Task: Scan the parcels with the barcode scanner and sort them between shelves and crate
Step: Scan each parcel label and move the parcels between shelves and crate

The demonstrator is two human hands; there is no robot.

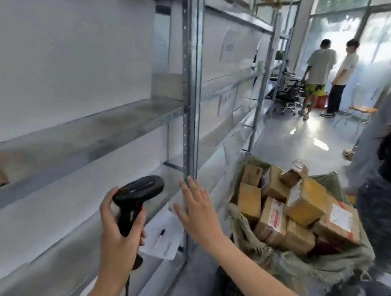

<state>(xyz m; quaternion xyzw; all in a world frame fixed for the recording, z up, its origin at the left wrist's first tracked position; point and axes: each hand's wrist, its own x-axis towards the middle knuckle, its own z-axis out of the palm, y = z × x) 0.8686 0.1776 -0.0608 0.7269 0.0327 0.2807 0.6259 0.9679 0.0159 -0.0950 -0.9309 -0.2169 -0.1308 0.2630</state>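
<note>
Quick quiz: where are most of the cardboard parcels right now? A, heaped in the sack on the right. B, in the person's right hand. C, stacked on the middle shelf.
A: the cardboard parcels lie heaped in the open sack to the right of the shelf upright; the right hand is open and holds nothing.

Head-worn view, facing forward and down, close over shelving, seemingly tilted

Two people stand near the glass doors at the far end, beside office chairs. A third person in grey stands at the right edge. A sheet of paper with a pen on it lies low at the left. The floor is glossy.
</note>
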